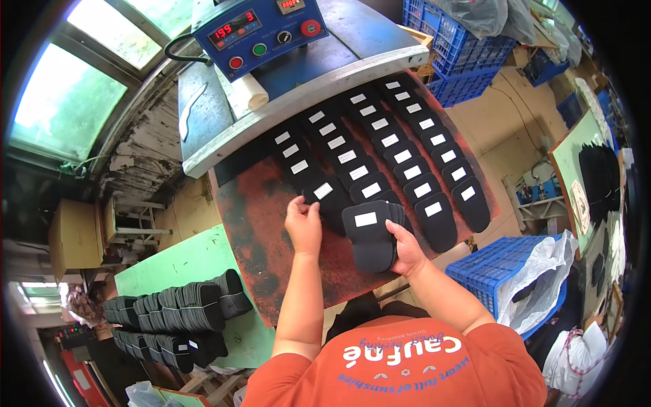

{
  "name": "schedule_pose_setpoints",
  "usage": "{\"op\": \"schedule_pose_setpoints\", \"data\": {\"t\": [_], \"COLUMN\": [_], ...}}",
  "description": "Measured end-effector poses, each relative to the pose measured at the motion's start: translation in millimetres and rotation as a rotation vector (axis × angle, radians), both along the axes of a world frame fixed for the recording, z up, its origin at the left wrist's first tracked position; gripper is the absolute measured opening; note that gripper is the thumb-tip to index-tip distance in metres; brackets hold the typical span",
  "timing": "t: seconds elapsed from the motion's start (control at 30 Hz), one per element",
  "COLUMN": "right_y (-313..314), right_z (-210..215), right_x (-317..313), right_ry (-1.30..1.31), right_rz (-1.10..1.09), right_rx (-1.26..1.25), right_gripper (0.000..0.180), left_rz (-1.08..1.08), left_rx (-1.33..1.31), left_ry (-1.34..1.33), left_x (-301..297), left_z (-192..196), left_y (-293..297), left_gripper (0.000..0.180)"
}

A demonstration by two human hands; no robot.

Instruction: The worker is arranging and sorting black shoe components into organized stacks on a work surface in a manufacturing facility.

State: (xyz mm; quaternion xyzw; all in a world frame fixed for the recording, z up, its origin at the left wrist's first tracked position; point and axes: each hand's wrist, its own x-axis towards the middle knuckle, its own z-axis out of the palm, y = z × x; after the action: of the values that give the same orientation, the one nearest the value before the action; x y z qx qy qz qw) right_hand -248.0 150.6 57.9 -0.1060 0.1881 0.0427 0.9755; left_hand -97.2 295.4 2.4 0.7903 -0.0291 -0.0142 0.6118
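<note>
Black foam insoles with white rectangular labels: one [324, 193] pinched at its near end by left hand [303, 220], lying on rust-red press plate [264, 230] at end of a row. Just right, fanned stack of same insoles [369, 234] clasped from below in right hand [407, 251]. Beyond the grip, rows of labelled insoles [400, 152].

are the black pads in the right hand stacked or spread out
Stacked: the right hand grips the black pads as one fanned pile, edges showing behind the top one.

Black insoles [369, 237] with white labels, rust-red mottled tray [264, 230], blue crates [498, 271], pale green table [183, 261], orange shirt [407, 366].
</note>
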Motion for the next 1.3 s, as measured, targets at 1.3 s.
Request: {"op": "schedule_pose_setpoints", "data": {"t": [1.3], "right_y": [-18.2], "right_z": [-2.8], "right_x": [-23.5], "right_ry": [0.045], "right_rz": [0.031], "right_rx": [-0.365], "right_gripper": [0.047], "left_rz": [-0.009], "left_rx": [0.057], "left_ry": [-0.002], "left_x": [-38.1], "left_z": [5.8], "left_y": [30.0], "left_gripper": [0.020]}}
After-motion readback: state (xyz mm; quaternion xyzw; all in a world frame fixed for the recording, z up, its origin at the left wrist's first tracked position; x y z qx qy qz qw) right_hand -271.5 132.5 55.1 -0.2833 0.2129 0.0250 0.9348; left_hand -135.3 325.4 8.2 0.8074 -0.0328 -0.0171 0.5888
